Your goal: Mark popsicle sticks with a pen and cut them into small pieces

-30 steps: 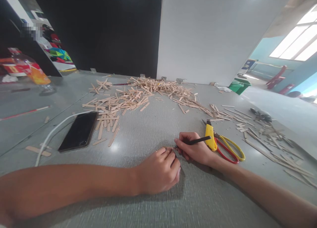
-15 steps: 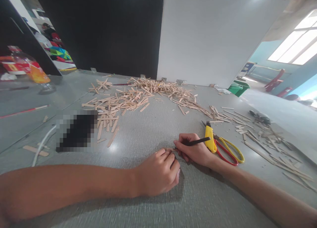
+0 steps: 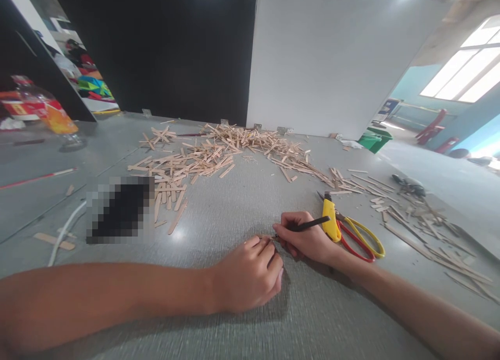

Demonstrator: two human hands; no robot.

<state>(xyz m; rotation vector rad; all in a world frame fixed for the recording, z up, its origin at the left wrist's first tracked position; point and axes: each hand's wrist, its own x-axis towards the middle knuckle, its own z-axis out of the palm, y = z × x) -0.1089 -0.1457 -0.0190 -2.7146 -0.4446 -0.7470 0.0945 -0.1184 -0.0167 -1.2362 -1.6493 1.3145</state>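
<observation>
My right hand (image 3: 307, 236) is closed around a slim black pen (image 3: 312, 223), its back end slanting up to the right and its tip low by my left fingers. With curled fingers my left hand (image 3: 252, 274) presses down on a small wooden stick (image 3: 269, 237); most of that stick is hidden under the fingers. The two hands almost touch. Just right of my right hand lie a yellow utility knife (image 3: 331, 220) and scissors (image 3: 361, 237) with one red and one yellow handle loop.
Wooden craft sticks (image 3: 219, 149) are heaped along the back. Cut strips (image 3: 433, 250) lie at the right. A blurred-out dark object (image 3: 125, 209) with a white cable (image 3: 64, 232) is at the left, a bottle (image 3: 54, 115) behind it. A black panel (image 3: 167, 52) and white panel (image 3: 332, 58) stand behind.
Both hands keep nearly the same pose and place, with only tiny finger shifts at the stick. The whole view has moved very slightly.
</observation>
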